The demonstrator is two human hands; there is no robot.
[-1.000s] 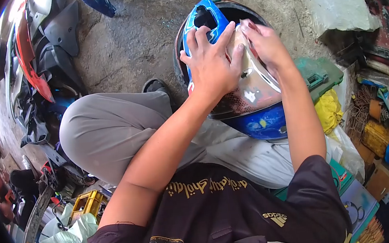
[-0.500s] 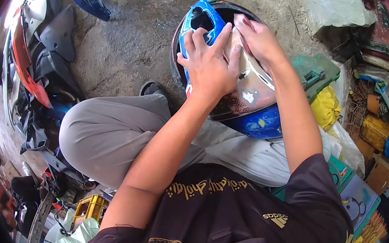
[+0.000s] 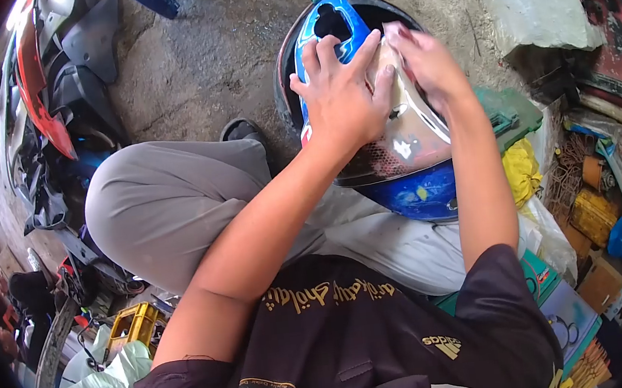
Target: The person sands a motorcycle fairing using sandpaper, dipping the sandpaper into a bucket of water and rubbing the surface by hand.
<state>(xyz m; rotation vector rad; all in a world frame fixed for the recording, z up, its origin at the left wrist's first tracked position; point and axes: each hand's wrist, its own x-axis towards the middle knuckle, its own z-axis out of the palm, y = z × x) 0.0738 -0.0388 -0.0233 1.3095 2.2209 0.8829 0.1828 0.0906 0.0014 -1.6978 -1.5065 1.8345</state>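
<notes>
A glossy plastic motorcycle fairing panel (image 3: 418,141), blue at its far end and beige to brown nearer me, rests across a dark-rimmed blue tub (image 3: 419,196) in front of my lap. Spread over the panel's left side, my left hand (image 3: 350,99) presses on it with the fingers apart, close to the cut-out in the blue part. My right hand (image 3: 430,64) is closed on a small folded pinkish sheet (image 3: 393,32) at the panel's right edge. Motion blurs this hand, and whether the sheet is sandpaper or cloth I cannot tell.
A green plastic case (image 3: 508,119) and a yellow bag (image 3: 522,172) lie right of the tub. Beyond stands a concrete block (image 3: 534,4). Dark and red body panels (image 3: 39,94) pile up at the left. A yellow crate (image 3: 131,325) sits low on the left.
My right hand has shifted slightly right along the panel's edge with the pinkish sheet. My left hand stays spread on the panel. The whole view has shifted a little.
</notes>
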